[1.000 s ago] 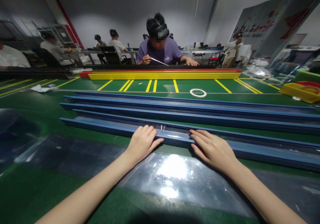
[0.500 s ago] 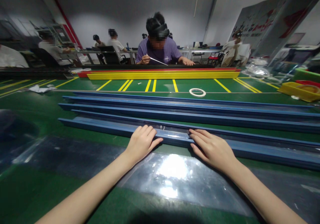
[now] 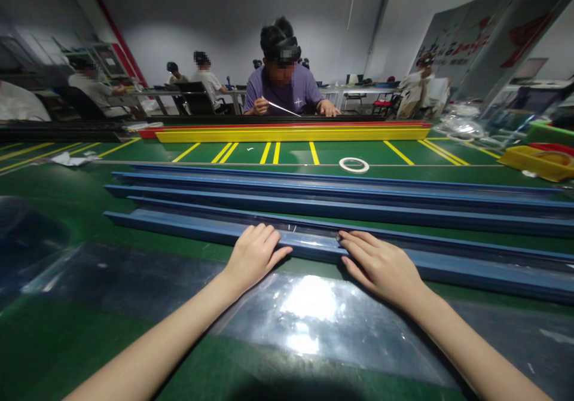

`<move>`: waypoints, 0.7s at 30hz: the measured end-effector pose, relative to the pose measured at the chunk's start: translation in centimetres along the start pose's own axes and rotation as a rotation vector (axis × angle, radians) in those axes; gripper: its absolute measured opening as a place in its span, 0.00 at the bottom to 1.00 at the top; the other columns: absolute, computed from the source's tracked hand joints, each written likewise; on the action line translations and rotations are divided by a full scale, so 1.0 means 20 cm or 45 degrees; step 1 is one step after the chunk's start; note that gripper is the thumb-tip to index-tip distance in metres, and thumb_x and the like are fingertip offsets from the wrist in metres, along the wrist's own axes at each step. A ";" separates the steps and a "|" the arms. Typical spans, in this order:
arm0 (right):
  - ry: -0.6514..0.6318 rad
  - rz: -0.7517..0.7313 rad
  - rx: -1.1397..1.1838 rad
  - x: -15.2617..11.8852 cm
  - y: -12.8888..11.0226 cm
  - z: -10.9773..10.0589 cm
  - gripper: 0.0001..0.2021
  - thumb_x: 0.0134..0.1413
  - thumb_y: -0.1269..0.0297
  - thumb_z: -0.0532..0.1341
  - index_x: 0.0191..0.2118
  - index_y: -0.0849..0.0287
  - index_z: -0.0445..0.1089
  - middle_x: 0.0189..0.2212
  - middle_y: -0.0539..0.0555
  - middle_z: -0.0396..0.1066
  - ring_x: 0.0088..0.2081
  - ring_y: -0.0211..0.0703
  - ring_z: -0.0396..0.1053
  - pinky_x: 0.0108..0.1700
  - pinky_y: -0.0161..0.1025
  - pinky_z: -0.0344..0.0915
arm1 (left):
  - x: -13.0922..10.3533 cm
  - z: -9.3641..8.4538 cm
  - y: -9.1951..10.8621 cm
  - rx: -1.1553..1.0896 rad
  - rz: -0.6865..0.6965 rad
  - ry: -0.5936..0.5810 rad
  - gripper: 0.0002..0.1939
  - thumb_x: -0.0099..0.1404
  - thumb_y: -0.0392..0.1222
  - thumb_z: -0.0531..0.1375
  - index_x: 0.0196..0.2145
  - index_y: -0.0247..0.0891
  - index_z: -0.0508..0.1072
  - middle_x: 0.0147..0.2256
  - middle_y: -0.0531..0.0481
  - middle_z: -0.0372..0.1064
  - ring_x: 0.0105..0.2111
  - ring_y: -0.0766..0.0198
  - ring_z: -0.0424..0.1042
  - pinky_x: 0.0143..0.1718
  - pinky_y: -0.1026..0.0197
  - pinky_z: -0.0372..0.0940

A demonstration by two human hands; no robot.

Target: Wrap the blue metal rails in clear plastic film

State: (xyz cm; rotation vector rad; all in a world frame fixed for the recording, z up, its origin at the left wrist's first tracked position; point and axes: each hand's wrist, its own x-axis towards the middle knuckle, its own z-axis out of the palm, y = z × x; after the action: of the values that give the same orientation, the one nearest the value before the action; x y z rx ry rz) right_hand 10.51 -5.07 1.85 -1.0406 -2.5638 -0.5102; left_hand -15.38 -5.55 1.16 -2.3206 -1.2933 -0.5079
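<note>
Across the green table lies a long blue channel (image 3: 475, 269), the nearest of several. My left hand (image 3: 256, 254) is closed over its front wall, fingertips inside the channel and thumb pointing right along the front. To the right, my right hand (image 3: 381, 263) grips the same front wall, fingers in the channel and thumb in front. A small dark bit shows at its fingertips, too small to name. Between my hands the channel's inside is shiny. A clear plastic sheet (image 3: 332, 329) lies flat on the table under my forearms.
More blue channels (image 3: 314, 204) lie just behind. Farther back are a white tape roll (image 3: 354, 165), yellow and red channels (image 3: 291, 134) and a person in purple holding a white strip. A yellow bin (image 3: 538, 163) stands at right, crumpled white paper (image 3: 74, 158) at left.
My hands and the blue channels have not moved. The hand of the person opposite, on the right of the picture, has shifted a little left.
</note>
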 end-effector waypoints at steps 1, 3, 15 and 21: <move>-0.001 0.000 0.000 0.00 0.00 0.00 0.14 0.55 0.63 0.49 0.41 0.62 0.67 0.45 0.55 0.68 0.46 0.44 0.63 0.41 0.38 0.65 | 0.00 0.00 0.00 0.000 -0.001 0.001 0.18 0.64 0.50 0.47 0.24 0.35 0.63 0.24 0.50 0.62 0.27 0.63 0.59 0.28 0.61 0.51; -0.006 -0.001 0.003 0.00 0.00 0.00 0.14 0.55 0.63 0.49 0.41 0.62 0.67 0.45 0.55 0.68 0.46 0.44 0.63 0.42 0.38 0.64 | 0.00 0.00 0.00 -0.003 -0.003 0.003 0.18 0.64 0.50 0.47 0.24 0.35 0.63 0.24 0.50 0.62 0.27 0.63 0.59 0.28 0.61 0.51; -0.026 -0.002 0.022 0.00 0.00 0.00 0.14 0.55 0.63 0.50 0.41 0.62 0.67 0.45 0.55 0.67 0.46 0.44 0.62 0.42 0.39 0.64 | 0.00 0.00 0.00 -0.009 0.002 -0.004 0.18 0.64 0.50 0.47 0.25 0.36 0.64 0.25 0.49 0.63 0.28 0.62 0.59 0.29 0.61 0.51; -0.053 -0.038 0.022 0.01 0.02 -0.02 0.14 0.55 0.63 0.49 0.41 0.62 0.67 0.44 0.56 0.68 0.45 0.44 0.63 0.42 0.39 0.64 | 0.00 0.00 0.00 -0.009 0.005 0.010 0.18 0.63 0.50 0.47 0.24 0.36 0.64 0.24 0.50 0.63 0.27 0.63 0.60 0.29 0.61 0.51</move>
State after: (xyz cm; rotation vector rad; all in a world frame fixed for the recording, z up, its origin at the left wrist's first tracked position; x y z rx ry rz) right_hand 10.60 -4.84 2.33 -1.0190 -2.6189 -0.4777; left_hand -15.39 -5.49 1.12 -2.3245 -1.2850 -0.5206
